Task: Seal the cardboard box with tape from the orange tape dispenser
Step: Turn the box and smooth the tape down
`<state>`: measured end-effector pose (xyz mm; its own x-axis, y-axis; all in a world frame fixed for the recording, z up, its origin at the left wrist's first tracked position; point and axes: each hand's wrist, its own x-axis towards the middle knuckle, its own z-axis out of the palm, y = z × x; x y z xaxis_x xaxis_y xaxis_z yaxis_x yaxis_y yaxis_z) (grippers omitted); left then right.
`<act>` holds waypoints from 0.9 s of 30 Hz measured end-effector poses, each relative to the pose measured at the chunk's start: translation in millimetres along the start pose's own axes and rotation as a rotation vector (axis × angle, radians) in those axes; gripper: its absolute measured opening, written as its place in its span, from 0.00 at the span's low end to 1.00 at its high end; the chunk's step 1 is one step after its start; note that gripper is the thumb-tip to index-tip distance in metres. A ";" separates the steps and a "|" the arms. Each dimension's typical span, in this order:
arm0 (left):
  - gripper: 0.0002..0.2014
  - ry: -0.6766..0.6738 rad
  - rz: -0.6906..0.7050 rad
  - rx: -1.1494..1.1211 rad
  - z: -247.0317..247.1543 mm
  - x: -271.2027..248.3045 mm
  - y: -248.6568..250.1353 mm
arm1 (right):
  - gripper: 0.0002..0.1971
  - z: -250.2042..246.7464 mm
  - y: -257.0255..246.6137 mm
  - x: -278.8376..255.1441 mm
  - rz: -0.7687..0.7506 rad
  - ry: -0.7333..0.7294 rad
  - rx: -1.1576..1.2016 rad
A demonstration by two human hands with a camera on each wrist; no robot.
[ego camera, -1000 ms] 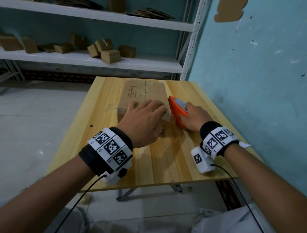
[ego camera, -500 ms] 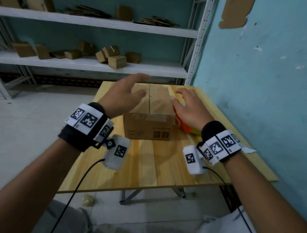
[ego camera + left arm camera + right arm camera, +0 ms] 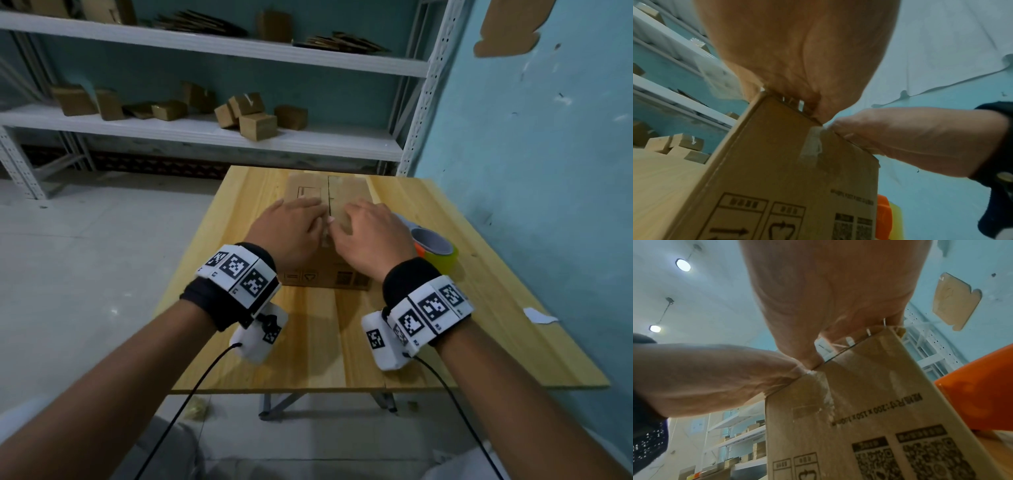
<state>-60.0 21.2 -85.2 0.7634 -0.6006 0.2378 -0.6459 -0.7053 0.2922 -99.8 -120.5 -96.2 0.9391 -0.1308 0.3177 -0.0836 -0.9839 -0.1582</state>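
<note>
On the pale wooden table (image 3: 308,342) stands a brown cardboard box (image 3: 346,192) with printed symbols and codes on its near side, its two top flaps folded down and meeting along a centre seam. Both hands lie palm-down on the near end of the box top: the left hand (image 3: 291,229) on the left flap, the right hand (image 3: 371,233) on the right flap, thumbs nearly touching at the seam. Fingers are laid flat and pressing, gripping nothing. Old strips of clear tape (image 3: 813,146) cling to the near face below the seam. Just right of the box, the orange tape dispenser (image 3: 435,251) with its yellowish roll rests on the table, untouched. White metal shelving (image 3: 205,133) behind holds small cardboard boxes.
</note>
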 end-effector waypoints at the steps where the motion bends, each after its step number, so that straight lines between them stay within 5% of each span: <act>1: 0.20 -0.006 -0.003 0.000 -0.4 0.7 -0.2 | 0.17 0.4 0.2 0.4 -0.001 -0.001 -0.005; 27: 0.21 -0.027 -0.009 -0.073 -0.4 9.8 -17.2 | 0.20 -12.4 16.8 -4.8 -0.035 -0.071 0.126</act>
<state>-41.4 27.6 -87.5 0.7683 -0.6047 0.2098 -0.6356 -0.6821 0.3616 -109.9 -138.0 -88.8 0.9624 -0.0834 0.2585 -0.0120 -0.9639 -0.2661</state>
